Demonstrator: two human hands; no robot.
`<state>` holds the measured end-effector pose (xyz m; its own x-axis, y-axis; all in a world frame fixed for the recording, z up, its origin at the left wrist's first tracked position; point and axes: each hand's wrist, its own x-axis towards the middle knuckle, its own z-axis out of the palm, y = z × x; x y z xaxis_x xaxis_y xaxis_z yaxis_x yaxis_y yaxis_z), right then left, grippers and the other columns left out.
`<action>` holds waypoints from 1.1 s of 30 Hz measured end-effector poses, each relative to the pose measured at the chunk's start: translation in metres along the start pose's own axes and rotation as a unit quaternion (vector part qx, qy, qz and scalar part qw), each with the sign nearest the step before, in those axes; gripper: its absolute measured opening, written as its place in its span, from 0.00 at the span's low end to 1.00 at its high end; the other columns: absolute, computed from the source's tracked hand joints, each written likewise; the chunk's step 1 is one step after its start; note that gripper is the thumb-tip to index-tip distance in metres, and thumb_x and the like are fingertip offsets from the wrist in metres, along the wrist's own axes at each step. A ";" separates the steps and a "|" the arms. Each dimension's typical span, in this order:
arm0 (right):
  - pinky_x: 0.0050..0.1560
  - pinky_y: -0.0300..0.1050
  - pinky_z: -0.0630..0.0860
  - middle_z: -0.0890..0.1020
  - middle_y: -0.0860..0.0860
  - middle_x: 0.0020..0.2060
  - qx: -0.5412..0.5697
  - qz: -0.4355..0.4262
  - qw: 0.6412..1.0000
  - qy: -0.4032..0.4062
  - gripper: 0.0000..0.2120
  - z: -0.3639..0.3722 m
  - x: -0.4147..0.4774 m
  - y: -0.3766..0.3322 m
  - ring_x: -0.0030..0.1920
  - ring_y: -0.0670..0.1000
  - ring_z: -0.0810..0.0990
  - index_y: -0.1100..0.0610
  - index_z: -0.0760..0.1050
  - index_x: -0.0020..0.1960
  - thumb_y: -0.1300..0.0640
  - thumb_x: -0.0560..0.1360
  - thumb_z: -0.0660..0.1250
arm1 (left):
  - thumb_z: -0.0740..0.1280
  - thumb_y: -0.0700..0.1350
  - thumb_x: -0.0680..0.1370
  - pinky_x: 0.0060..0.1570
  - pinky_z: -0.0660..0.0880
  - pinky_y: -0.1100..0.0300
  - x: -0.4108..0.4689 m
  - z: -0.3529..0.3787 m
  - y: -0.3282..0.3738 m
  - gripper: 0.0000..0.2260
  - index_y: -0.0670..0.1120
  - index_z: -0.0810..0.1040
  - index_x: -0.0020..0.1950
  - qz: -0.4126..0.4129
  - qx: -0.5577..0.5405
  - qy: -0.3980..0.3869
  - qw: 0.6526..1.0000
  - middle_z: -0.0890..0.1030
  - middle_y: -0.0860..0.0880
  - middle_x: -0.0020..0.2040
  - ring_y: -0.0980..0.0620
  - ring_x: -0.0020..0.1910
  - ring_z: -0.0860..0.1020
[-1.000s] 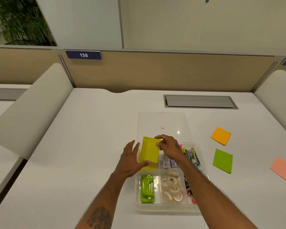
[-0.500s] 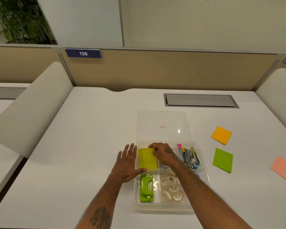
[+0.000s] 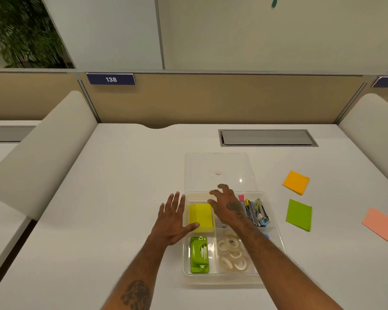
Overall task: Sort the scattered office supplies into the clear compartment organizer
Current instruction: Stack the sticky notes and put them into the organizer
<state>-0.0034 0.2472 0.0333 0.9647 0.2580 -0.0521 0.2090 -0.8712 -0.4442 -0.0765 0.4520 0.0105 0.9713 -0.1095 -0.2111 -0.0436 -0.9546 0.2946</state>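
The clear compartment organizer sits on the white desk in front of me. A yellow sticky-note pad lies flat in its far left compartment. Below it is a green hole punch, and beside that several tape rolls. Binder clips and small items fill the far right compartment. My left hand lies open along the organizer's left edge, thumb touching the yellow pad. My right hand hovers over the organizer's middle with loosely curled fingers, holding nothing.
The organizer's clear lid lies just beyond it. Orange, green and pink sticky pads lie loose on the desk to the right. A cable hatch is set in the desk further back.
The yellow pad went from upright in both hands down into the far left compartment. My right hand has let go of it and lifted away.
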 end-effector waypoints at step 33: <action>0.74 0.61 0.53 0.49 0.56 0.78 -0.030 0.335 0.939 0.077 0.32 -0.130 -0.109 0.310 0.78 0.57 0.45 0.49 0.56 0.75 0.34 0.77 0.50 | 0.50 0.73 0.73 0.76 0.38 0.48 0.119 0.057 0.287 0.44 0.50 0.38 0.79 0.178 0.001 0.031 0.984 0.36 0.49 0.79 0.50 0.77 0.34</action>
<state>-0.0231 -0.1052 0.0174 0.8939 -0.4153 -0.1686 -0.4479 -0.8400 -0.3061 0.0133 0.1490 0.0173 0.9067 -0.4201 -0.0378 -0.3841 -0.8592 0.3379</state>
